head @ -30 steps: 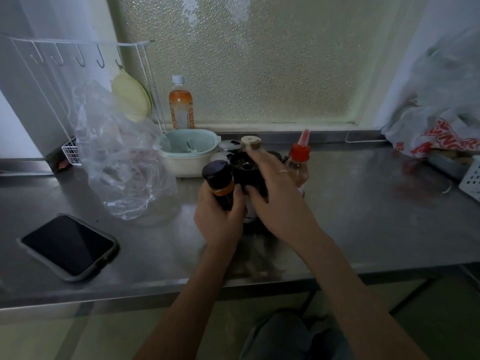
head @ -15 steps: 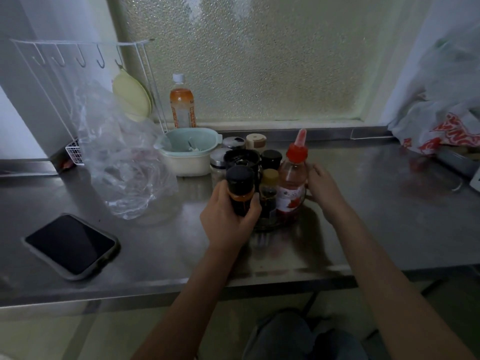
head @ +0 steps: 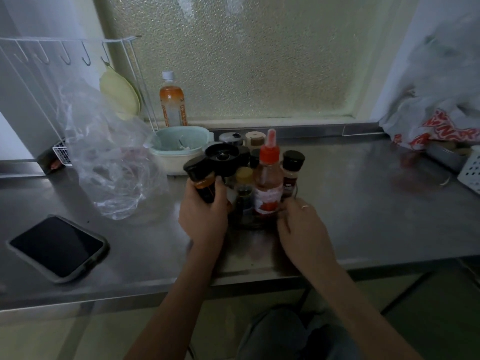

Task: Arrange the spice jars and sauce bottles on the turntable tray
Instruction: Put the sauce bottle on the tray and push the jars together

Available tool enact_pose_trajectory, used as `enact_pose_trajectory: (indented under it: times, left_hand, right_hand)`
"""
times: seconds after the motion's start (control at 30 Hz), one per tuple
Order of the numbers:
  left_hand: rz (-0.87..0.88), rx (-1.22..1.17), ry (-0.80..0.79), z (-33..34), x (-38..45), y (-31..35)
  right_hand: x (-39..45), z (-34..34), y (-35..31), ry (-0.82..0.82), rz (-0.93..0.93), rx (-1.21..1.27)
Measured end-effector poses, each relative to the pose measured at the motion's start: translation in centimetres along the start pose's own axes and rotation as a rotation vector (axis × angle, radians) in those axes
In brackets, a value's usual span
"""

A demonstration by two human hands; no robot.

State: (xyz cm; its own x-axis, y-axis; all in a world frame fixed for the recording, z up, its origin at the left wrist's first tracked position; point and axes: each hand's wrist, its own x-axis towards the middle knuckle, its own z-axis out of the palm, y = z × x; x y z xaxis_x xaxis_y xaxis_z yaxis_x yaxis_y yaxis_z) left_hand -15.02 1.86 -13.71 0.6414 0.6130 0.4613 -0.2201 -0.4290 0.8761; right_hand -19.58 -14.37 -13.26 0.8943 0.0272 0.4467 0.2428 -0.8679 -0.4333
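- Both hands work at the near side of the crowded tray. From the head camera, the left hand (head: 204,216) is closed round a dark jar with an orange label (head: 204,184), held tilted with its black cap leaning away to the left, probably so it can be slotted into a gap without knocking its neighbours.
- Right hand (head: 301,224) sits low at the tray's near-right edge, fingers curled toward the base of the red-capped sauce bottle (head: 268,185). Whether it grips the rim, the bottle or nothing is hidden by its own knuckles; I cannot tell. It looks placed to steady or turn the tray.
- Turntable tray (head: 253,224) shows only as a dark rim between the two hands, on the steel counter (head: 363,203) near its front edge, within easy reach.
- On the tray stand the sauce bottle, upright in front; a yellow-capped jar (head: 244,187) just left of it; a dark-capped spice jar (head: 292,170) to its right; and a wide black lid (head: 223,154) behind, above the held jar.
- Two more jars, a metal-topped one (head: 230,138) and a beige-topped one (head: 255,138), stand at the back; whether on the tray or behind it is unclear.
- Off to the left, apart from the work, lie a phone (head: 58,246), a clear plastic bag (head: 109,165) and a pale green bowl (head: 179,146).
- Judging by this, most items are loaded and the held jar is among the last.
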Motion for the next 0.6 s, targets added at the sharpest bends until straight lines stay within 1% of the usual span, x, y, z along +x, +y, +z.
enact_pose_trajectory:
  times: [0.13, 0.27, 0.33, 0.37, 0.4, 0.43, 0.47, 0.5, 0.53, 0.6]
  left_hand:
    - [-0.008, -0.034, 0.012, 0.0, 0.2, -0.1]
    - [0.007, -0.033, -0.064, 0.0, 0.0, -0.1]
    - [0.0, -0.046, -0.057, -0.1, 0.1, -0.1]
    - [-0.008, -0.054, -0.048, -0.1, 0.2, -0.1]
    - [-0.014, -0.062, -0.043, -0.1, 0.2, -0.1]
    - [-0.016, -0.067, -0.041, -0.2, 0.3, -0.1]
    - [-0.019, -0.069, -0.041, -0.1, 0.3, 0.0]
    - [-0.023, -0.072, -0.04, -0.1, 0.2, 0.0]
    - [-0.028, -0.076, -0.038, -0.1, 0.2, 0.0]
    - [-0.029, -0.075, -0.039, -0.1, 0.2, 0.0]
  right_hand:
    - [-1.4, 0.8, -2.1, -0.061, -0.109, 0.031]
    - [-1.9, 2.0, -3.9, -0.153, -0.202, 0.109]
    - [-1.9, 1.9, -4.0, -0.181, -0.213, 0.211]
    - [-1.7, 1.5, -3.9, -0.139, -0.195, 0.28]
    - [-1.4, 1.0, -3.5, -0.04, -0.159, 0.338]
    - [-1.0, 0.3, -2.8, 0.095, -0.105, 0.369]
    - [-0.3, -0.3, -1.9, 0.215, -0.036, 0.367]
    - [0.5, -0.8, -0.9, 0.281, 0.034, 0.336]
    - [1.5, -1.2, -0.1, 0.272, 0.093, 0.285]
    - [3.2, -1.4, 1.0, 0.105, 0.146, 0.19]
